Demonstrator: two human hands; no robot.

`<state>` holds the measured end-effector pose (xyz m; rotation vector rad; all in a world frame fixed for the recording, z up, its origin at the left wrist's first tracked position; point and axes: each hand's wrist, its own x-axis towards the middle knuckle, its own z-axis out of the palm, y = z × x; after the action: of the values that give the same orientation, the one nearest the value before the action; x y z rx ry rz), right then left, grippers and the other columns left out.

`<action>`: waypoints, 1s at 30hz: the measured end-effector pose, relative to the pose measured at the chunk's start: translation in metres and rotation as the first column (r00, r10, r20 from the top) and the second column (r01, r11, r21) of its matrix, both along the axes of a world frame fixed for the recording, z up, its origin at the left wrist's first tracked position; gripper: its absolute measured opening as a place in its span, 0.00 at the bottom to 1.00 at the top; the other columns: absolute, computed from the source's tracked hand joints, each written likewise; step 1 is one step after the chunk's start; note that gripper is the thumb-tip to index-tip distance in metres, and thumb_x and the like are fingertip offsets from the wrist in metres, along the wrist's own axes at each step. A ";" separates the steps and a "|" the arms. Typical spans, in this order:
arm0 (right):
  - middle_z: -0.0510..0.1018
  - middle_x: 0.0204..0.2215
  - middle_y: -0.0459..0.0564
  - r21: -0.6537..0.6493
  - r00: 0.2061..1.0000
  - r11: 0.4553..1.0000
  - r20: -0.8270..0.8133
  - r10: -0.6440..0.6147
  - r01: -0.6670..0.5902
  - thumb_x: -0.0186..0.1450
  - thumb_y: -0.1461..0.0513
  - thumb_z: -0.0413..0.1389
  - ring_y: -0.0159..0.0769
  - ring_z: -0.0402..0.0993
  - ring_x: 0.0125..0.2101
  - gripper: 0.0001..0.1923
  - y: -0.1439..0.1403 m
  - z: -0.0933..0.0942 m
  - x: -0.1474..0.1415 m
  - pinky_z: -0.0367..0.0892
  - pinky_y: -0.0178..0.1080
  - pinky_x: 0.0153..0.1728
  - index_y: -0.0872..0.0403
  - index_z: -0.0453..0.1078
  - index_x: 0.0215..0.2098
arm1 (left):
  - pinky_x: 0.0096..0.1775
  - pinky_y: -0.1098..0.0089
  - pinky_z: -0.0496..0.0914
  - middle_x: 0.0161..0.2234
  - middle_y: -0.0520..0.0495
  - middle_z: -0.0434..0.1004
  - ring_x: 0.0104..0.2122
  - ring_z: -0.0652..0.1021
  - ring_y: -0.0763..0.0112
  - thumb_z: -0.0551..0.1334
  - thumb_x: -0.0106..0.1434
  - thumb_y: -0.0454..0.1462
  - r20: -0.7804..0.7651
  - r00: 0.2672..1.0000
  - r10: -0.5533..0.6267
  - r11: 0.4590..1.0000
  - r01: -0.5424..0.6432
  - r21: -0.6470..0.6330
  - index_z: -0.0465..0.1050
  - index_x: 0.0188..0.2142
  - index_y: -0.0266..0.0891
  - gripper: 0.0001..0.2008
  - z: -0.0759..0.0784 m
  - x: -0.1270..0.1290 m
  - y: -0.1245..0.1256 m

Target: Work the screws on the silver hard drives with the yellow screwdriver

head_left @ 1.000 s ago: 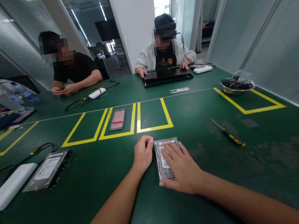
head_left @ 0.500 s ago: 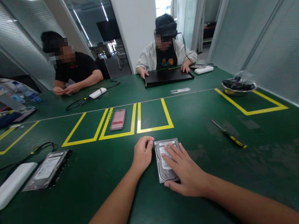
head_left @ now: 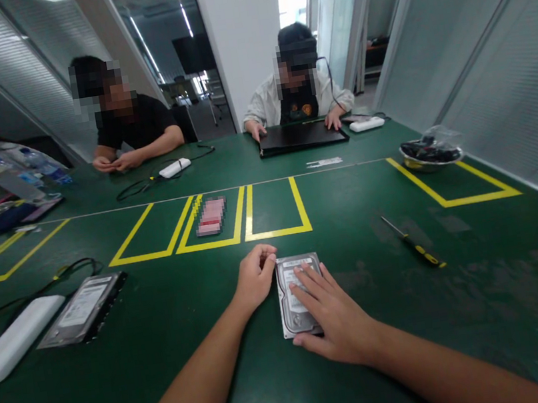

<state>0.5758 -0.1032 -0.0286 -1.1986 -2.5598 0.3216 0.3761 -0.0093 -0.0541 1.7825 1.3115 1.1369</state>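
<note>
Hard drive (head_left: 293, 292) lies flat on the green surface (head_left: 170, 351), lower center of frame. Right hand (head_left: 333, 310) rests on top, fingers spread flat, no pinch. Left hand (head_left: 255, 277) loosely curled, touching the drive's upper-left corner. Screwdriver (head_left: 413, 244) lies well apart, to the right.

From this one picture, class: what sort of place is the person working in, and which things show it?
Probably an electronics workshop in an office: a green table marked with yellow tape boxes, a hard drive under the right hand, and a screwdriver.
</note>
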 end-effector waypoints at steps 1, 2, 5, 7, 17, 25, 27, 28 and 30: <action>0.53 0.67 0.66 -0.004 1.000 1.000 -0.002 0.006 -0.006 0.61 0.47 0.58 0.59 0.41 0.68 0.43 0.000 0.000 0.000 0.39 0.65 0.64 0.62 0.56 0.66 | 0.36 0.71 0.69 0.33 0.48 0.76 0.32 0.76 0.70 0.57 0.65 0.39 0.002 1.000 -0.001 1.000 0.001 -0.001 0.72 0.40 0.37 0.08 0.000 0.000 0.000; 0.53 0.67 0.66 -0.008 1.000 1.000 0.000 0.010 -0.010 0.61 0.46 0.58 0.59 0.41 0.68 0.43 0.000 0.000 0.000 0.39 0.65 0.64 0.62 0.56 0.66 | 0.35 0.71 0.69 0.32 0.48 0.76 0.32 0.76 0.70 0.57 0.65 0.39 0.000 1.000 -0.003 1.000 0.003 0.000 0.72 0.39 0.37 0.08 0.001 -0.001 0.000; 0.53 0.67 0.66 -0.012 1.000 1.000 0.009 0.013 -0.012 0.61 0.46 0.57 0.59 0.41 0.68 0.43 0.000 0.000 0.000 0.39 0.64 0.65 0.62 0.56 0.66 | 0.35 0.71 0.68 0.32 0.48 0.76 0.32 0.75 0.70 0.57 0.65 0.39 -0.019 1.000 -0.024 1.000 0.024 0.003 0.72 0.37 0.37 0.08 0.002 -0.004 0.002; 0.52 0.68 0.66 -0.008 1.000 1.000 0.003 0.008 -0.008 0.62 0.45 0.57 0.58 0.41 0.68 0.43 -0.001 -0.001 0.000 0.39 0.64 0.65 0.61 0.56 0.66 | 0.36 0.71 0.68 0.32 0.49 0.76 0.32 0.75 0.70 0.57 0.65 0.38 -0.052 0.997 -0.051 0.999 0.051 -0.001 0.71 0.36 0.37 0.08 0.003 -0.006 0.003; 0.55 0.66 0.68 0.021 1.000 1.000 -0.012 -0.016 0.016 0.59 0.47 0.60 0.60 0.42 0.68 0.44 -0.003 -0.005 -0.003 0.41 0.66 0.64 0.62 0.57 0.65 | 0.40 0.67 0.70 0.35 0.46 0.77 0.37 0.76 0.67 0.55 0.67 0.38 -0.197 0.972 -0.126 0.990 0.135 0.032 0.73 0.37 0.38 0.09 0.007 -0.013 0.007; 0.52 0.67 0.67 0.020 1.000 1.000 0.025 -0.012 0.011 0.61 0.46 0.58 0.61 0.40 0.68 0.43 -0.003 -0.004 -0.003 0.41 0.65 0.64 0.61 0.56 0.66 | 0.42 0.67 0.68 0.35 0.47 0.77 0.37 0.76 0.67 0.55 0.66 0.33 -0.289 0.947 -0.142 0.982 0.170 0.077 0.72 0.36 0.39 0.08 0.011 -0.012 0.006; 0.52 0.67 0.67 0.014 0.999 1.000 0.033 -0.010 0.009 0.61 0.45 0.57 0.61 0.40 0.68 0.43 -0.003 -0.003 -0.003 0.40 0.65 0.64 0.61 0.55 0.67 | 0.42 0.67 0.68 0.36 0.47 0.76 0.38 0.75 0.67 0.54 0.66 0.33 -0.300 0.943 -0.146 0.980 0.179 0.087 0.72 0.36 0.39 0.08 0.011 -0.013 0.006; 0.52 0.67 0.67 0.013 0.999 1.000 0.032 -0.009 0.009 0.62 0.45 0.57 0.61 0.40 0.68 0.43 -0.003 -0.003 -0.003 0.40 0.65 0.64 0.61 0.55 0.67 | 0.42 0.67 0.68 0.36 0.47 0.76 0.38 0.75 0.67 0.54 0.66 0.33 -0.305 0.941 -0.148 0.979 0.184 0.092 0.72 0.36 0.39 0.08 0.011 -0.013 0.006; 0.52 0.67 0.67 0.014 1.000 1.000 0.028 -0.011 0.010 0.62 0.45 0.57 0.60 0.40 0.68 0.43 -0.003 -0.004 -0.003 0.40 0.64 0.65 0.61 0.55 0.67 | 0.42 0.67 0.68 0.36 0.47 0.75 0.38 0.75 0.67 0.54 0.67 0.34 -0.312 0.937 -0.155 0.976 0.194 0.098 0.72 0.36 0.39 0.08 0.011 -0.013 0.005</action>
<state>0.5724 -0.1059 -0.0326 -1.2196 -2.5740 0.2856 0.3634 -0.0040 -0.0432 2.1899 1.2392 0.8907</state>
